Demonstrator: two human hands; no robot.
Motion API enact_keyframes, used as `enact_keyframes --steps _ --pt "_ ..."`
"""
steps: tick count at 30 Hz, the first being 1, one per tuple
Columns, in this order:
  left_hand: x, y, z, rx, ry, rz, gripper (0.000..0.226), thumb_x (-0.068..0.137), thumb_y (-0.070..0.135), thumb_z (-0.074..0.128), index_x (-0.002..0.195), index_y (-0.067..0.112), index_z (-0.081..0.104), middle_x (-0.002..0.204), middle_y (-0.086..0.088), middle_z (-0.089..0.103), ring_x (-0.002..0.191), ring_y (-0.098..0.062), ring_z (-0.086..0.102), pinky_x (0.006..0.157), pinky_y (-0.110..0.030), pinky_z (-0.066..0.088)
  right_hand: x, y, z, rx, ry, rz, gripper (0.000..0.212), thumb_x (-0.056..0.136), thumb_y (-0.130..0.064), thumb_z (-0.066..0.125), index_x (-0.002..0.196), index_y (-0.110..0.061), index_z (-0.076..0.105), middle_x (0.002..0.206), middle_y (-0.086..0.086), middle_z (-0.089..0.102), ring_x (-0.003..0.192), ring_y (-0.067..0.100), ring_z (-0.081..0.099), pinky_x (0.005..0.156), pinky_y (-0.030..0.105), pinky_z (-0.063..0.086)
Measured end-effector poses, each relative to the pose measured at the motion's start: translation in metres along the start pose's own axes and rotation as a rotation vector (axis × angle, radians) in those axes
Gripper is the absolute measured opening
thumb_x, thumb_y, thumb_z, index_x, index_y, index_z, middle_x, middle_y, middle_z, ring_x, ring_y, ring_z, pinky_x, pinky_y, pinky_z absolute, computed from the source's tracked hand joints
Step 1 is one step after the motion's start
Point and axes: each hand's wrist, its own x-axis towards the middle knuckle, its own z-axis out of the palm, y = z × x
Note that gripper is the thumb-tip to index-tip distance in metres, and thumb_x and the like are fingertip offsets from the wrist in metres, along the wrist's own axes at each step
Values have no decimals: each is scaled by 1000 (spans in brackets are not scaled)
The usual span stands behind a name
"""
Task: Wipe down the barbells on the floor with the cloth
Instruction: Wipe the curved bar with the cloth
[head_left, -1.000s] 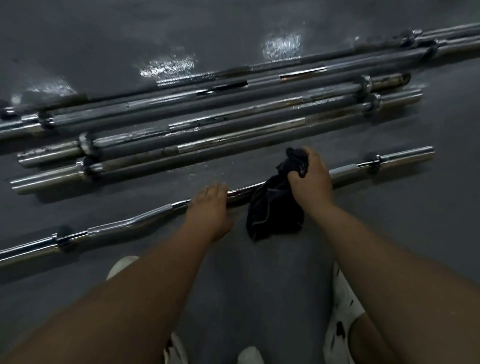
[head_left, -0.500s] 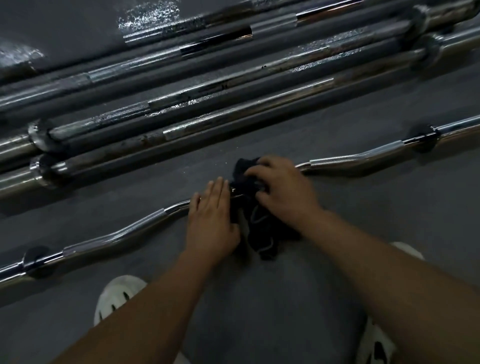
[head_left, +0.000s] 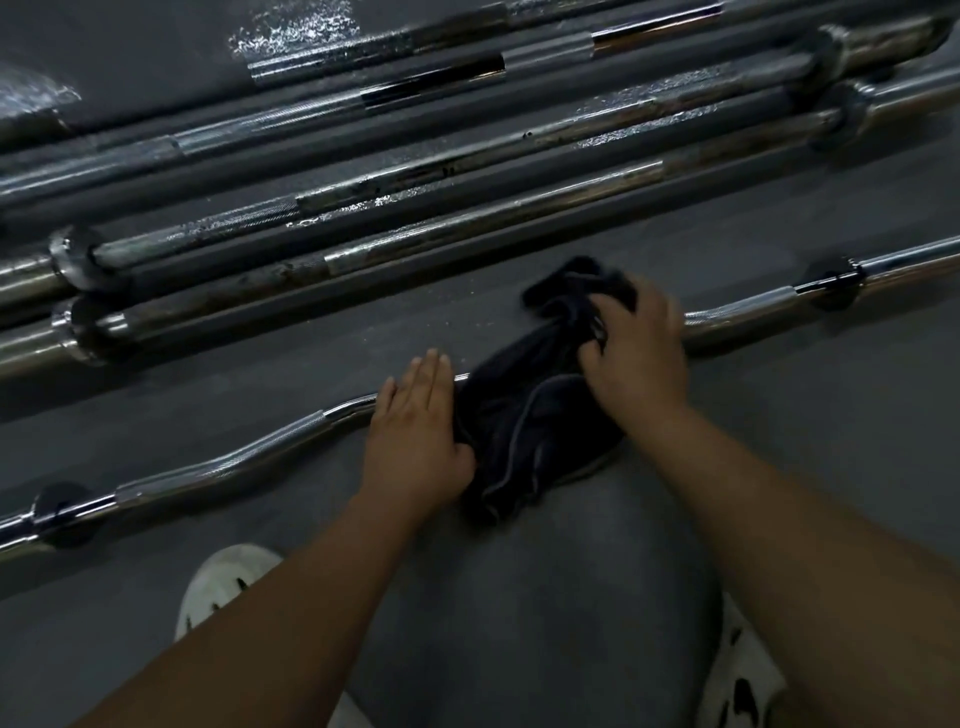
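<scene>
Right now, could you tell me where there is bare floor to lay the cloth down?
The floor is bare between the curl bar and the nearest straight barbell, left of the left hand. Farther back the other barbells lie crowded.

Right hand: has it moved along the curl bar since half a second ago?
Yes. The right hand, gripping the cloth, has slid right along the curl bar, away from the left hand toward the right collar.

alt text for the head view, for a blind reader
A person's right hand grips a dark cloth on a curved chrome barbell on the floor, left hand flat on the bar beside it. Straight barbells lie beyond.
</scene>
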Motion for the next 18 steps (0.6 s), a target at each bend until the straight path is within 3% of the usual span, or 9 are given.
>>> enact_keyframes --steps 2,5,8,10,12,14,16,18 --pt "0 2 3 5 5 -4 97 67 37 46 155 10 16 163 -7 12 151 -21 9 122 -40 3 -32 -22 22 -11 33 69 67 72 -32 63 136 -16 55 147 17 42 128 43 36 111 49 37" --pt "1 -1 2 11 23 3 93 68 39 49 152 5 26 159 -14 26 148 -27 23 121 -43 10 -67 -67 37 39 -180 -291 77 67 -23 71 141 -20 50 147 12 41 121 41 40 98 47 47" --pt "1 -3 -3 27 28 42 91 69 40 48 150 3 30 156 -18 31 145 -30 28 120 -42 14 -22 -45 2 -66 -346 -583 71 73 -14 67 141 -25 51 146 12 43 122 38 42 96 48 50" --pt "1 -2 -4 10 3 26 94 69 38 45 154 8 20 161 -11 19 149 -25 16 122 -40 7 11 -12 -12 -116 -237 -463 63 74 -13 65 135 -24 57 144 13 45 124 39 42 100 50 47" --pt "2 -1 -2 6 -14 7 95 72 39 48 156 11 12 164 -7 9 151 -21 6 122 -39 1 12 8 -9 -55 -72 -123 62 75 -21 64 136 -23 56 150 15 38 131 41 36 108 51 40" --pt "3 1 -2 8 -30 2 96 75 38 54 156 12 10 164 -6 7 151 -21 4 122 -39 0 -16 -8 9 -12 -45 111 71 77 -38 64 144 -23 47 156 15 28 137 42 26 115 50 32" --pt "5 2 -5 22 -50 3 97 76 35 58 156 11 9 164 -6 6 151 -21 3 122 -39 0 -51 -38 22 5 -139 44 82 74 -46 69 149 -28 39 157 13 22 134 41 27 110 48 36" --pt "4 2 -10 20 -70 0 97 77 36 58 156 10 8 164 -7 7 151 -21 4 122 -39 1 -67 -55 17 -19 -254 -250 82 74 -36 73 148 -31 38 155 11 24 127 39 34 99 45 46"
